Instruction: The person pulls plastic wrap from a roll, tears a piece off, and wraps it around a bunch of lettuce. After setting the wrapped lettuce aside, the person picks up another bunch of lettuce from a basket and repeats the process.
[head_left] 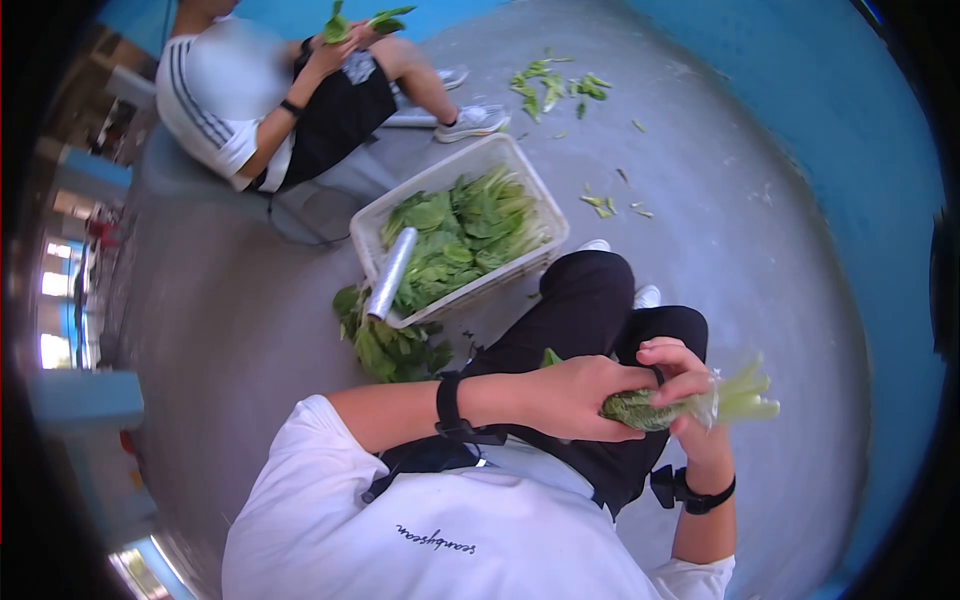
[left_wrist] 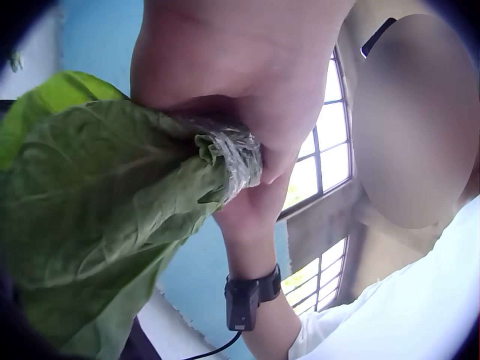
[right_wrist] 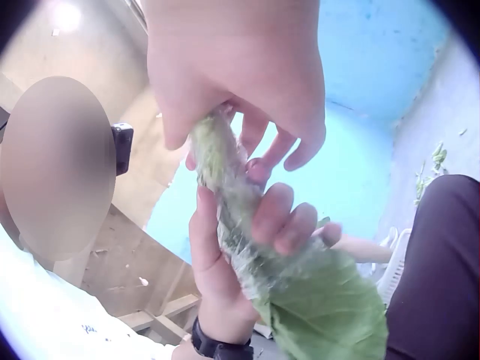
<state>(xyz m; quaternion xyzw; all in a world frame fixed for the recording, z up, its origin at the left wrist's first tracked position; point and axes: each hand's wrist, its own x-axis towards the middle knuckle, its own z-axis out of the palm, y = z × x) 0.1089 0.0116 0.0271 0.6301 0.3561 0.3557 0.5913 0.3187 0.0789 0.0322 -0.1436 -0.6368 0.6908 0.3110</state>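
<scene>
A bunch of leafy greens wrapped about its middle in clear plastic film lies across both hands above the lap. My left hand grips it around the leafy part, fingers curled over the film. Pale stems stick out to the right, past my right hand. In the right wrist view the right hand curls its thumb and fingers round the wrapped stem end. Broad leaves spread out beyond the left hand in the left wrist view.
A white plastic crate of greens stands in front, a roll of film lying across its near left corner. More greens lie beside it. Another person sits beyond, holding greens. Leaf scraps litter the floor.
</scene>
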